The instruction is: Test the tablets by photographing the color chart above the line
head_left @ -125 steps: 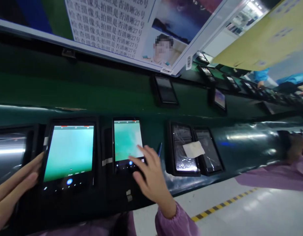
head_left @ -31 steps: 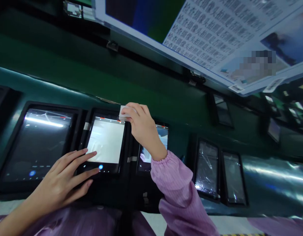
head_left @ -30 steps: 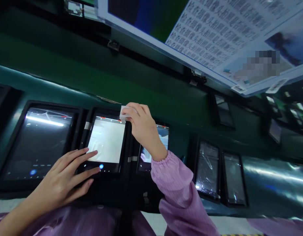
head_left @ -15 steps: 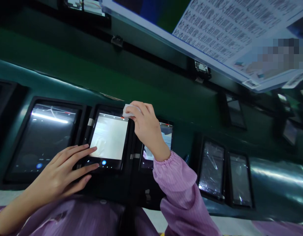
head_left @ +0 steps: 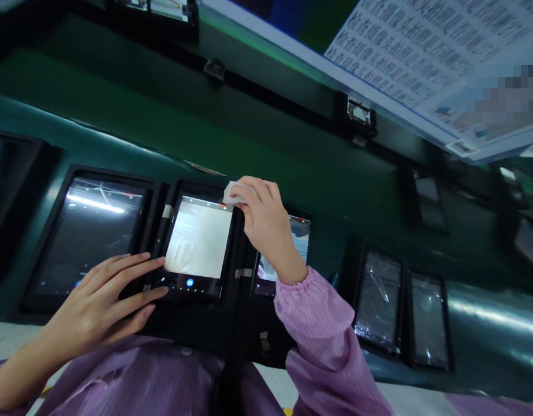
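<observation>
My right hand (head_left: 266, 222) pinches a small white cloth (head_left: 231, 192) and presses it to the top right corner of a lit tablet (head_left: 200, 240) held in a black tray. My left hand (head_left: 104, 306) lies open, fingers stretched, on the tablet's lower left edge. Behind my right wrist a second lit tablet (head_left: 292, 254) is partly hidden. Both arms wear purple sleeves.
A larger dark tablet (head_left: 90, 231) sits to the left. Two film-wrapped tablets (head_left: 379, 300) stand to the right on the green conveyor belt (head_left: 266, 156). A printed sheet of text (head_left: 405, 58) hangs overhead, with more devices at the far right.
Since 4.2 s ago my right hand left the second tablet's screen and brought a white cloth to the first tablet's top corner. In the last second only the view drifted.
</observation>
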### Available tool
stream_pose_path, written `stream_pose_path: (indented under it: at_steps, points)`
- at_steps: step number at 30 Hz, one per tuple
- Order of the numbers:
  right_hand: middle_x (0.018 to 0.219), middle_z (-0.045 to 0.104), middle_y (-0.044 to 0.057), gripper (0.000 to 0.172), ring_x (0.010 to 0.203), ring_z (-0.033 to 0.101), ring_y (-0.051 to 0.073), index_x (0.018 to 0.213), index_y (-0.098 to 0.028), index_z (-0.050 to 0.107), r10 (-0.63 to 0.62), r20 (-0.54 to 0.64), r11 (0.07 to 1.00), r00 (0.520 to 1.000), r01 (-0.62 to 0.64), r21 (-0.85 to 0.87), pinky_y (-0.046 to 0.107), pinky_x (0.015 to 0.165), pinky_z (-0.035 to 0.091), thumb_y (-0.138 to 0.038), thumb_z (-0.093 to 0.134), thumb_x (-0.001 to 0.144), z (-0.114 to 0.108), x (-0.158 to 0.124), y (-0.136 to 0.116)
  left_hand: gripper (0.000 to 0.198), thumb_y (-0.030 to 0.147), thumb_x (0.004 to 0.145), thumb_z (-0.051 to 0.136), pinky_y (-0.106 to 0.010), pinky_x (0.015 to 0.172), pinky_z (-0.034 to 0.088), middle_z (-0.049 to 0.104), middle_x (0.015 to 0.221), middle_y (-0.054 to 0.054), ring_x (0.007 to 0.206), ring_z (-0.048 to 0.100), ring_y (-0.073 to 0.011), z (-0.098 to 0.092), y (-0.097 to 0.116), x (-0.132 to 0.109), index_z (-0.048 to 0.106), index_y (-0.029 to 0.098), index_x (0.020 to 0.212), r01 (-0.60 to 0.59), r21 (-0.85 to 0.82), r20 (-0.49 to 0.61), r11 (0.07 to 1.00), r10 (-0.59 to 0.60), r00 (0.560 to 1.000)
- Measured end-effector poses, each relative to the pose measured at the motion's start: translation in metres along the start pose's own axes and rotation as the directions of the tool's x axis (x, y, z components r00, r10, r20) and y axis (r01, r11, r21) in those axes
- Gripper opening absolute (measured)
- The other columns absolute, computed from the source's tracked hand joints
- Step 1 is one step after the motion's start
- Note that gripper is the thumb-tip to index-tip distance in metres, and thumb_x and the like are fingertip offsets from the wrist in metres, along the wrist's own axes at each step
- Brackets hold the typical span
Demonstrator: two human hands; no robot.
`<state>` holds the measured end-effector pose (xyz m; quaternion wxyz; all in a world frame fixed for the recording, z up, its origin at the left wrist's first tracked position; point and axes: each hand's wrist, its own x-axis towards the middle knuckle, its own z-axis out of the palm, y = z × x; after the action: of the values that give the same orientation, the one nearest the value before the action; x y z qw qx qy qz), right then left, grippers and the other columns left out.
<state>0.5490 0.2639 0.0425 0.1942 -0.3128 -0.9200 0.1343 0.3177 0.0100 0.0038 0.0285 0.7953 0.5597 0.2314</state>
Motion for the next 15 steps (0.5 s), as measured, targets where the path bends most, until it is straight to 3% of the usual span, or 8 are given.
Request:
stream_pose_path:
  at_steps: [5,15]
  points:
    - [0.134,0.066,0.007,0.045,0.119,0.053,0.028,0.122,-0.023,0.068,-0.011,-0.018,1.0,1.0,0.011,-0.007,0.042,0.091,0.058,0.004,0.04,0.099,0.0006,0.0011,-0.0009,0.032,0.018,0.095,0.068,-0.052,0.111,0.053,0.062,0.152,-0.006,0.136,0.061,-0.0311,-0.0038,0.0032,0.0008,0.072,0.03,0.124,0.027,-0.015,-0.015,1.0,-0.027,1.0]
    - [0.135,0.066,0.007,0.046,0.12,0.053,0.029,0.122,-0.024,0.067,-0.001,-0.01,1.0,1.0,0.001,-0.004,0.044,0.09,0.058,0.004,0.038,0.099,0.0014,0.0009,0.0,0.03,0.018,0.096,0.066,-0.051,0.106,0.056,0.065,0.149,-0.006,0.131,0.064,-0.0305,-0.0073,0.0069,0.0057,0.072,0.03,0.123,0.028,-0.019,-0.018,0.999,-0.029,0.999]
